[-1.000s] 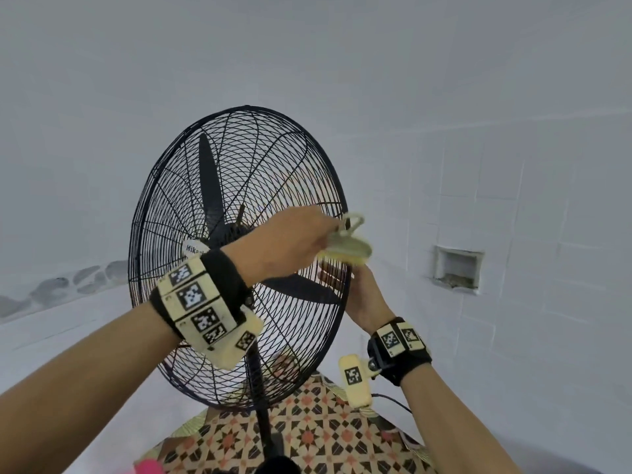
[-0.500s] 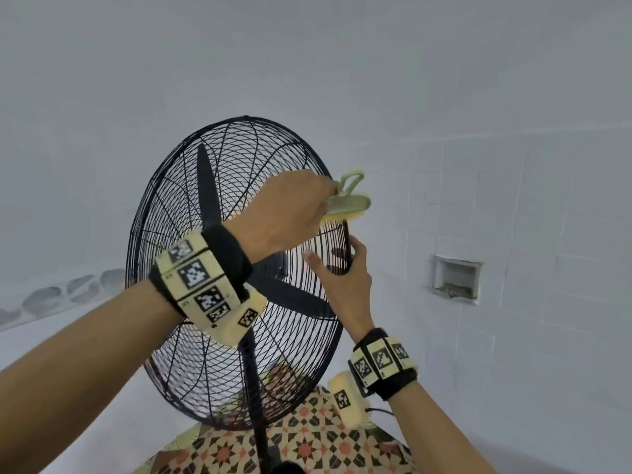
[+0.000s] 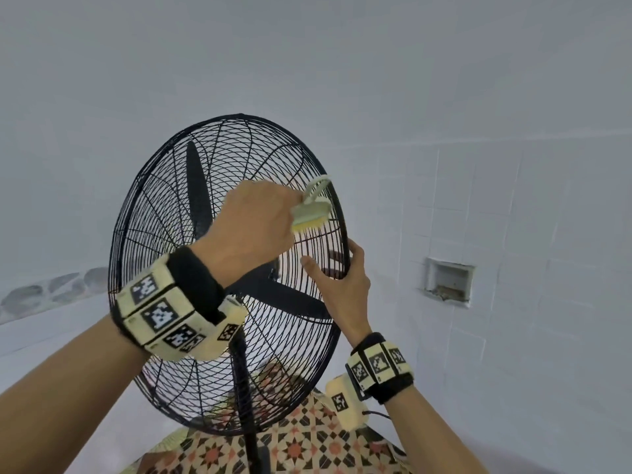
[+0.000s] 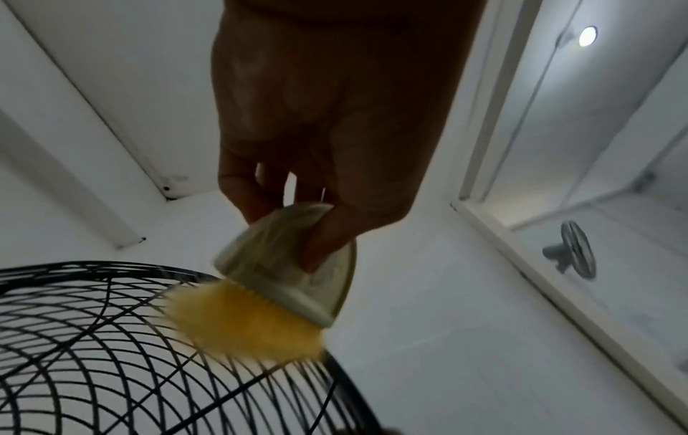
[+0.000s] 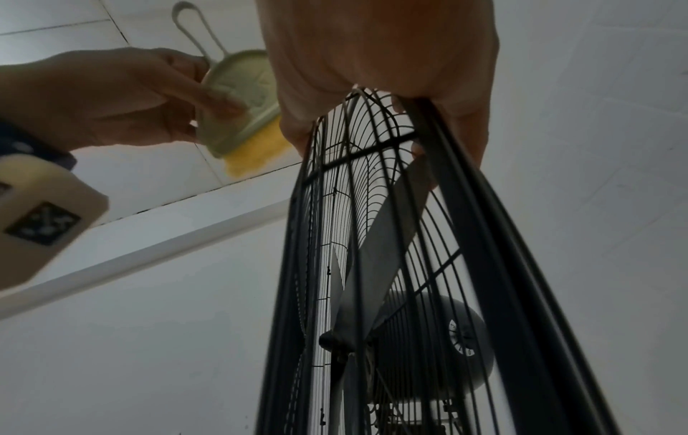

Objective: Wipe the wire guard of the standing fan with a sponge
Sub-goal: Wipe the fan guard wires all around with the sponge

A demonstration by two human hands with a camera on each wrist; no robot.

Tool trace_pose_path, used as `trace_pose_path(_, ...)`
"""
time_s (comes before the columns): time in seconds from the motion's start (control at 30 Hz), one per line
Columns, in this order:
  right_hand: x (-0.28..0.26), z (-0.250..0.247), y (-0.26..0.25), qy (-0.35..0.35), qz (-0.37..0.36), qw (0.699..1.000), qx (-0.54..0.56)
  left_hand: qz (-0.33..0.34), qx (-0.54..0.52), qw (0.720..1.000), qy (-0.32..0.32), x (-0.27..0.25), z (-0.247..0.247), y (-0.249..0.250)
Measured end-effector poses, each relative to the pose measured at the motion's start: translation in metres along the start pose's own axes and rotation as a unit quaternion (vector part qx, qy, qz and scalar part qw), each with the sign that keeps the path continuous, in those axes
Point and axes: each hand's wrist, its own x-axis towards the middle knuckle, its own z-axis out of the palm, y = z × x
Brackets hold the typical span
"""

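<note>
Right now you are standing at a black standing fan [image 3: 225, 275] in a white tiled room. Your left hand [image 3: 253, 227] is pinching a pale green sponge holder [image 3: 311, 213] between thumb and curled fingers, and its yellow sponge [image 4: 242, 323] is pressing on the wire guard [image 3: 164, 234] at about two o'clock on the round face, just inside the rim. Your right hand [image 3: 342, 278] is gripping the guard's rim at about three o'clock, just below the sponge, thumb lying on the front wires and fingers curling round behind the rim. A patterned tile floor [image 3: 307, 446] is showing beneath the fan.
</note>
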Motion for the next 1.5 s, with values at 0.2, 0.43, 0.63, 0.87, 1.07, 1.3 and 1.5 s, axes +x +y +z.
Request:
trace_pose_path(0.2, 0.007, -0.001, 0.009, 0.012, -0.012, 1.0, 0.002, 0.018, -0.074, 0.992, 0.101, -0.005, 0.03, -0.024)
trace_pose_path(0.43, 0.02, -0.012, 0.018, 0.011, -0.015, 1.0, -0.009, -0.014, -0.099, 0.989, 0.107, -0.016, 0.068, -0.065)
trace_pose_path(0.63, 0.022, -0.012, 0.022, 0.014, -0.014, 1.0, -0.014, 0.022, -0.135, 0.986, 0.098, -0.017, 0.078, -0.061)
trace_pose_path(0.87, 0.022, -0.009, 0.02, 0.021, -0.019, 0.999, -0.018, 0.019, -0.151, 0.98, 0.125, -0.021, 0.074, -0.078)
trace_pose_path(1.07, 0.025, -0.014, 0.029, 0.034, -0.018, 0.999, -0.016, -0.031, -0.164, 0.98, 0.106, -0.029, 0.111, -0.092)
trace_pose_path(1.3, 0.028, -0.012, 0.03, 0.031, -0.026, 0.999, -0.015, -0.033, -0.213, 0.96, 0.181, -0.035, 0.113, -0.095)
trace_pose_path(1.5, 0.03, -0.017, 0.037, 0.032, -0.022, 0.999, -0.004, -0.046, -0.223, 0.964, 0.135, -0.039, 0.128, -0.114)
